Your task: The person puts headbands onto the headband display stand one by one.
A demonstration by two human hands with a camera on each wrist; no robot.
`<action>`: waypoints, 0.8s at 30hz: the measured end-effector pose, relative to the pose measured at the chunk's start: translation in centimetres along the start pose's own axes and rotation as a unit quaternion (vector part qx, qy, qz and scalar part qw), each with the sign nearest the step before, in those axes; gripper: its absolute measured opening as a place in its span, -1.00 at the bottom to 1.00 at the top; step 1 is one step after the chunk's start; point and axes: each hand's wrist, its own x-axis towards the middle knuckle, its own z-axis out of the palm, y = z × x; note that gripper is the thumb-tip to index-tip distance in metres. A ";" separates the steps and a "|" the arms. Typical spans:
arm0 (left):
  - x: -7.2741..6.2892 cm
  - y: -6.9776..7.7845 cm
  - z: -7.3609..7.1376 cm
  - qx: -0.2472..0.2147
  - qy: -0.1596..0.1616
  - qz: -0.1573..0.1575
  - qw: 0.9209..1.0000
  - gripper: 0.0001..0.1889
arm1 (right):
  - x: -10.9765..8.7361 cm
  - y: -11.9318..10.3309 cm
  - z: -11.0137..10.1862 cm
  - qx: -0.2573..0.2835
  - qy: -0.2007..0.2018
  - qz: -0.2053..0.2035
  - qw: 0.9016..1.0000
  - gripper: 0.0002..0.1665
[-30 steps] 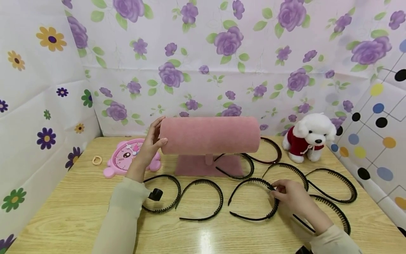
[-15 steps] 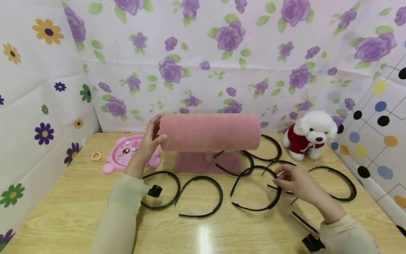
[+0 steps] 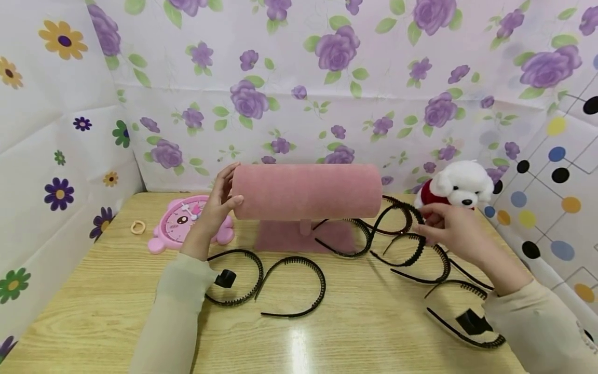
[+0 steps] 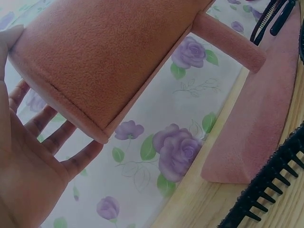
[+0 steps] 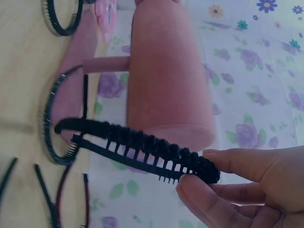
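Observation:
My left hand (image 3: 216, 205) grips the left end of a pink plush roll (image 3: 308, 192), thumb on its front and fingers at its end. The roll sits level on a short post over a pink base (image 3: 270, 238). In my right hand (image 3: 460, 234) a black toothed headband (image 5: 152, 142) with a bumpy outer edge is pinched between thumb and fingers. It is raised near the roll's right end, its open tips facing left. In the right wrist view it overlaps the lower part of the roll's end. Part of my left palm fills the left wrist view's corner.
Several black headbands lie on the wooden table, among them one at front centre (image 3: 323, 283) and one at front right (image 3: 483, 343). A pink clock (image 3: 175, 226) and small wooden ring (image 3: 138, 233) are at left. A white toy dog (image 3: 462, 179) sits behind my right hand.
My right hand has lifted the headband off the table and carried it up and right, toward the roll's right end. My left hand has kept its place on the roll.

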 end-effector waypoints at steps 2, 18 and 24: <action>0.0 0.0 0.0 -0.002 0.001 -0.002 1.000 -0.28 | 0.4 -0.5 -0.9 -0.023 0.010 0.008 1.000 -0.34; 0.2 0.4 0.2 0.013 0.014 0.011 1.000 -0.30 | 4.2 -4.4 -2.5 -0.084 0.057 -0.006 0.995 -0.37; 0.4 1.0 0.6 0.034 0.033 0.033 0.998 -0.33 | 4.8 -5.3 -2.3 -0.092 0.068 -0.020 0.993 -0.38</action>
